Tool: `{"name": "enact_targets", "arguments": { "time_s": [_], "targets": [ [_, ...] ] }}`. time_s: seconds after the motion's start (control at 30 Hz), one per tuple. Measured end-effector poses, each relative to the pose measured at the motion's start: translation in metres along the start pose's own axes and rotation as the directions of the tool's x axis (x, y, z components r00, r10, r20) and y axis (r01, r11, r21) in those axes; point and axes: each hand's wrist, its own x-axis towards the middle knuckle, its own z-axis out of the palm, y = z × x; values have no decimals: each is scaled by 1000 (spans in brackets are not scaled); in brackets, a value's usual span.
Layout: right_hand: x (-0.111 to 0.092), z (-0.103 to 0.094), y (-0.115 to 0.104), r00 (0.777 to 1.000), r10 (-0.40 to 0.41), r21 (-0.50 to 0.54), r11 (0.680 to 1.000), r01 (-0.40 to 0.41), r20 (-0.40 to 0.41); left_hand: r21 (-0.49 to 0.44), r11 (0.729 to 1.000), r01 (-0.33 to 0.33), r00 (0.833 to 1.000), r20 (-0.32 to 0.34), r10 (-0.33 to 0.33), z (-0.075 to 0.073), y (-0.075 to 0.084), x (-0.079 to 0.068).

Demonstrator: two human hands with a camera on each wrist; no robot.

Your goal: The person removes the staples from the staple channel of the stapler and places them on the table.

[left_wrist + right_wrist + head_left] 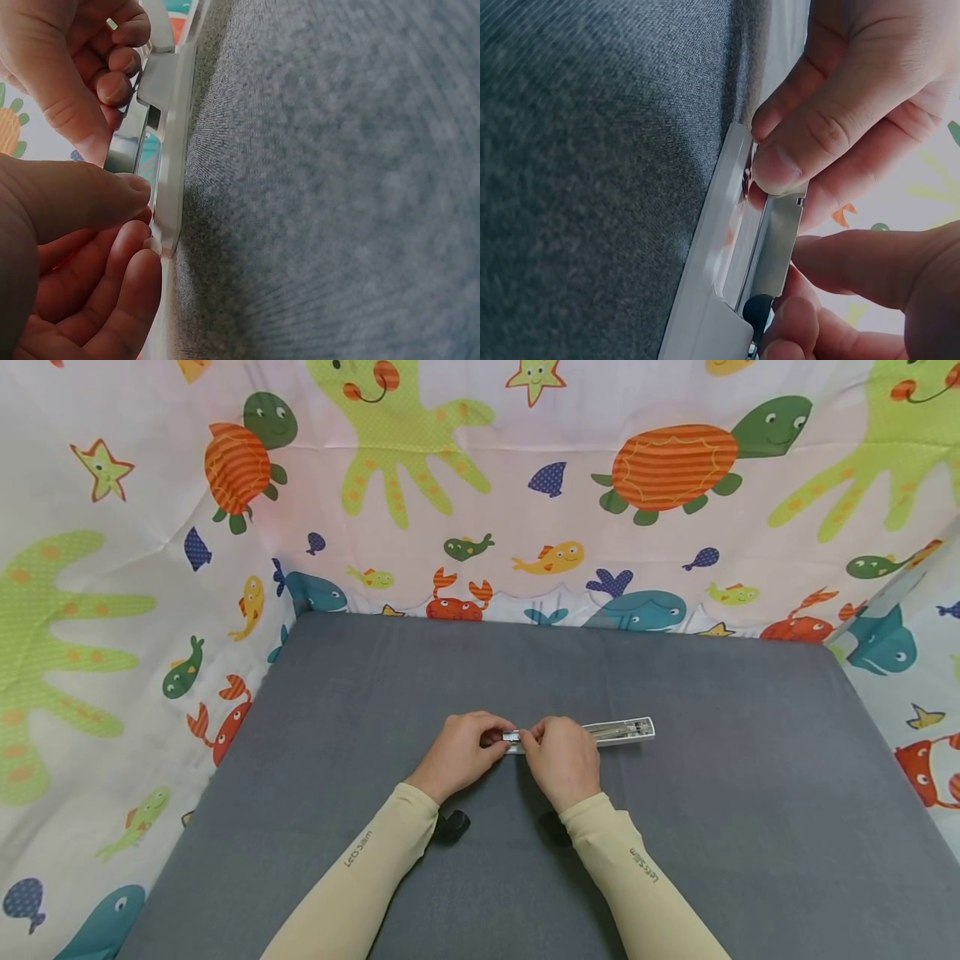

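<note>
A long white stapler [626, 732] lies on the grey cloth, its metal inner parts uncovered toward the right end. Near the stapler's left end, the left hand [467, 747] pinches the end of the shiny metal magazine [776, 244] between thumb and fingers. Right beside it, the right hand [566, 760] has its thumb and curled fingers on the same metal strip, a little farther along. In the left wrist view the strip stands slightly above the white base [176, 150], with a narrow gap between. The middle of the stapler is hidden behind the right hand.
Grey cloth [750, 793] covers the tabletop around the stapler. A printed sea-animal curtain [517, 527] walls the back and both sides. Black wrist devices [452, 827] sit under the forearms, and both arms wear pale yellow sleeves [360, 877].
</note>
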Motion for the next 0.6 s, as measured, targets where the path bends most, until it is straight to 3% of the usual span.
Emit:
{"name": "enact_targets", "arguments": {
  "time_s": [0.6],
  "targets": [
    [-1,-1,-1,1000,0,5,1000,0,-11,-8,1000,5,1000,-5,-5,0,1,0]
  ]
}}
